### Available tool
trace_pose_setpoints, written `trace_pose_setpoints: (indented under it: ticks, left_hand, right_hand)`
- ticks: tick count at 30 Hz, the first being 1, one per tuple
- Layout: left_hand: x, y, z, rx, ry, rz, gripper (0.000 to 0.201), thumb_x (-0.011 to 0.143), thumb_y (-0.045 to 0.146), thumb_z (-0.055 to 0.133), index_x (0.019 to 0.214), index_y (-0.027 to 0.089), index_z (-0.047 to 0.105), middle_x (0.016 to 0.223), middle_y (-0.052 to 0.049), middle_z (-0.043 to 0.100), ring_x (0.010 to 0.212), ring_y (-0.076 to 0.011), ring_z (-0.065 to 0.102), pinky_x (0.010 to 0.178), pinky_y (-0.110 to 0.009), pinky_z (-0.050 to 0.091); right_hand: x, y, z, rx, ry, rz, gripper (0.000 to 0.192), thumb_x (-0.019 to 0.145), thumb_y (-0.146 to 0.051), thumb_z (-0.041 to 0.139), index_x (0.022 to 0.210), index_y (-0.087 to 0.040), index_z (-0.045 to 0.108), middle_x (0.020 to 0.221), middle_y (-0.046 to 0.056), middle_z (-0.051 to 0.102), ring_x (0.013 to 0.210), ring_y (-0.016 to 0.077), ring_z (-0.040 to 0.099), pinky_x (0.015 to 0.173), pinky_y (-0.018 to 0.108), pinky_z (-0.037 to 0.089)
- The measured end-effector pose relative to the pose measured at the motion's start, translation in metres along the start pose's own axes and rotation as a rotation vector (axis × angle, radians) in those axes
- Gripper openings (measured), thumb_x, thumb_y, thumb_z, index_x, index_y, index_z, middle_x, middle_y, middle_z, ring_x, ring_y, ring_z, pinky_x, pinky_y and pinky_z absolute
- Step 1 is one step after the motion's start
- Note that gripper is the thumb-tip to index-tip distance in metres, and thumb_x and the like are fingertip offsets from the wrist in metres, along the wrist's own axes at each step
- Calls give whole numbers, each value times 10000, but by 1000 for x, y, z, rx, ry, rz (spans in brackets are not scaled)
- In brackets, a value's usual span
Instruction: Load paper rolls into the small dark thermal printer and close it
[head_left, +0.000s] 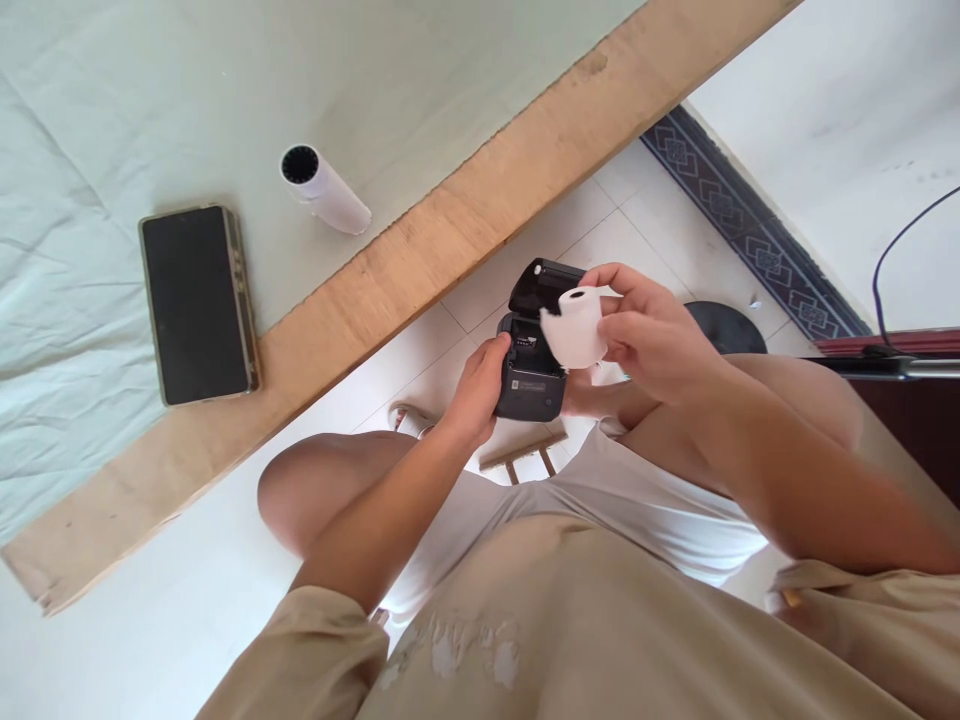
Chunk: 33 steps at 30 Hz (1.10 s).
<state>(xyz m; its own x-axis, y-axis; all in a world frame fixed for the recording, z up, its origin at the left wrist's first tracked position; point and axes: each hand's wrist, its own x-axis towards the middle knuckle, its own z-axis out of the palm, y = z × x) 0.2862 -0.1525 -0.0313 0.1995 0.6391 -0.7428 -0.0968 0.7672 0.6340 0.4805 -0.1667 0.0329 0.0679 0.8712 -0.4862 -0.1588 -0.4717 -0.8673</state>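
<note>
My left hand grips the left side of a small black receipt printer, whose lid stands raised and whose paper bay faces up. Between the thumb and fingers of my right hand is a white paper roll with a small dark core hole and a loose torn end pointing left. The roll hangs just over the right part of the bay and hides some of it. Whether it touches the printer I cannot tell.
A smartphone lies on the cloth-covered wooden table to the left. Near it a hollow white cylinder with a dark opening rests by the table edge. A round black object is beyond my right hand. A thin cable hangs at far right.
</note>
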Motion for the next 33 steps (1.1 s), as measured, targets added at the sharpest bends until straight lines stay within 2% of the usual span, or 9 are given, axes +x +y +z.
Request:
trace_pose_setpoints:
  ticks: [4,8,13,16,19,24,28,30,33]
  left_hand:
    - [-2,4,0,-11,1,12,528,807,698,880,925,204,733,875,-18,744,821,-190,682,709,-275,518]
    - [-4,7,1,-19,-15,29,496,844,671,861,947,199,743,882,-24,746,832,-193,680,724,-276,516]
    - [-9,11,4,-44,-62,27,360,1003,539,720,969,180,739,879,-39,748,830,-185,677,755,-276,510]
    - [-14,14,6,-43,-80,-13,304,1063,465,655,966,186,728,875,-32,752,764,-166,649,732,-275,506]
    - [-19,16,6,-42,-87,-13,293,1077,446,651,953,192,725,844,-14,725,726,-153,625,706,-267,495]
    - [-28,18,3,-66,-83,-19,281,1077,413,666,909,191,705,793,6,656,732,-146,609,674,-252,468]
    - [-35,22,-4,-72,-87,-20,270,1076,408,669,926,191,723,857,-10,690,791,-155,628,710,-255,480]
    - [-37,23,-7,-74,-91,-28,278,1078,417,663,926,192,720,859,-14,690,804,-158,630,729,-258,486]
    - [-38,22,-9,-75,-104,-33,301,1079,434,661,898,195,692,819,-9,670,783,-157,622,732,-260,488]
  right_hand:
    - [2,4,16,260,6,73,573,612,-428,741,1129,-260,562,786,-46,570,637,118,484,537,245,368]
    - [-1,7,22,121,-32,-30,532,738,-387,854,1175,-274,573,883,-36,643,712,125,577,604,256,456]
    - [10,-21,18,-241,-39,-421,438,892,-439,804,1241,-281,591,983,21,683,815,173,638,750,337,565]
    - [40,-60,29,-522,77,-750,379,878,-299,766,1233,-283,632,1266,82,718,1100,230,688,958,389,615]
    - [84,-94,50,-773,86,-888,474,865,-205,670,1328,-296,619,1422,76,682,1222,258,681,1044,439,614]
    - [134,-103,75,-1093,136,-730,520,889,-181,608,1391,-316,619,1439,132,650,1211,315,660,1146,538,548]
    - [107,-102,95,-1211,346,-870,680,872,-148,602,1547,-232,598,1607,178,561,1474,388,593,1257,645,431]
    - [85,-107,116,-1282,401,-899,584,931,-153,551,1506,-209,638,1535,163,630,1434,378,614,1198,587,476]
    - [70,-111,152,-1428,128,-717,481,1124,-327,433,1562,-213,593,1584,159,602,1246,364,714,1065,557,563]
